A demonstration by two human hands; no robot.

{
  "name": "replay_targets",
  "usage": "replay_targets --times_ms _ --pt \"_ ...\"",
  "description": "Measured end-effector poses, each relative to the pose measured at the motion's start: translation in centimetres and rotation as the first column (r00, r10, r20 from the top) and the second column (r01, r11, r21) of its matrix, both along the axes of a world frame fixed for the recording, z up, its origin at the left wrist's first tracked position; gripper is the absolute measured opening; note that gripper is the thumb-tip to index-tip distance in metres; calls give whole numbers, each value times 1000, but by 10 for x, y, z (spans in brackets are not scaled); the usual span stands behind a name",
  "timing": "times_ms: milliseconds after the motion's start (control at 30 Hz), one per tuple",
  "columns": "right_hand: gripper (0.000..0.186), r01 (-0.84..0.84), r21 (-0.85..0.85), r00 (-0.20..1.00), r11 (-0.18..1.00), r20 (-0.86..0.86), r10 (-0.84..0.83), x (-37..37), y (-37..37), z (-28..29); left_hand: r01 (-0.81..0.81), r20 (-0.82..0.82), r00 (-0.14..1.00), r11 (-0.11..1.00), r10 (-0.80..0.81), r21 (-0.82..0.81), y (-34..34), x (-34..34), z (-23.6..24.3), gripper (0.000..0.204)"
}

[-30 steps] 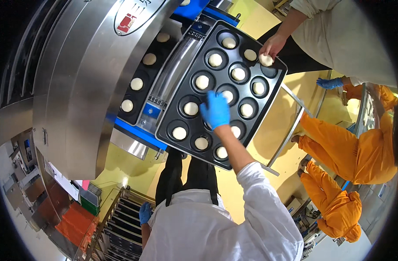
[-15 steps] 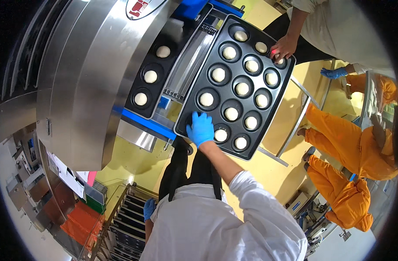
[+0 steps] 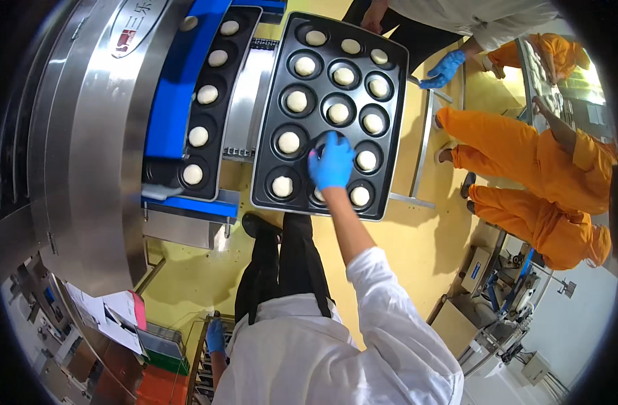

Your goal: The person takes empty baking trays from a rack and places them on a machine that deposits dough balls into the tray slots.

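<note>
Standing at the far left, a curved stainless-steel machine housing [image 3: 86, 135] rises beside a blue panel [image 3: 170, 94]. Below the housing, white paper sheets [image 3: 106, 317] are mounted at a slant. Right of the panel lies a second tray [image 3: 218, 152], its cups loaded with pale dough pieces [image 3: 207, 94].

The left hand [image 3: 216, 335], in a blue glove, is positioned low, next to a metal rack [image 3: 204, 378]; whether it grips the rack cannot be determined.

A polished metal conveyor bed [image 3: 247, 101] separates the second tray from the main black baking tray [image 3: 314, 123]. The latter is located in front of the person, with round cups in three columns of five. Each fully visible cup contains one white dough ball [image 3: 297, 101].

The right hand [image 3: 332, 162], also blue-gloved, is above the middle column, covering the fourth cup (contents hidden from this view). Its fingers point toward the far edge; whether they grasp a dough ball cannot be confirmed.

Beyond the tray's far right corner stands a co-worker [image 3: 450, 17], one hand bare and the other blue-gloved. Farther right, persons in orange workwear [image 3: 511, 138] occupy the adjacent area.
</note>
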State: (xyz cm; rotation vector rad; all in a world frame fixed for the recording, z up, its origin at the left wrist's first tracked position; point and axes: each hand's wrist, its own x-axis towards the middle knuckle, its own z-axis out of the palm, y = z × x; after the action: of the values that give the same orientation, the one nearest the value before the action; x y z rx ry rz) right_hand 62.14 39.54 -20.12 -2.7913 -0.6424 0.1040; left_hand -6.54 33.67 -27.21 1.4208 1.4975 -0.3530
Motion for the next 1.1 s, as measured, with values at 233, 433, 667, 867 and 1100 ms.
replay_targets --times_ms 233,433,667,867,1100 --pt "34 24 -22 953 999 -301 -30 39 -28 -57 -473 -181 876 869 447 -143 -9 63 56 40" --pt "39 -402 78 893 912 -186 409 55 -45 -50 -321 -129 943 940 306 -119 -48 68 39 41" --pt "38 -475 305 692 825 -451 565 -64 -116 12 210 -185 960 977 -212 -29 -73 92 15 41" --pt "22 -656 609 92 446 -522 848 -145 -136 17 -596 -11 801 796 598 -109 -70 187 33 38" --pt "25 -927 350 -117 135 -612 782 -203 -113 29 -783 151 585 507 797 360 -127 157 103 43"
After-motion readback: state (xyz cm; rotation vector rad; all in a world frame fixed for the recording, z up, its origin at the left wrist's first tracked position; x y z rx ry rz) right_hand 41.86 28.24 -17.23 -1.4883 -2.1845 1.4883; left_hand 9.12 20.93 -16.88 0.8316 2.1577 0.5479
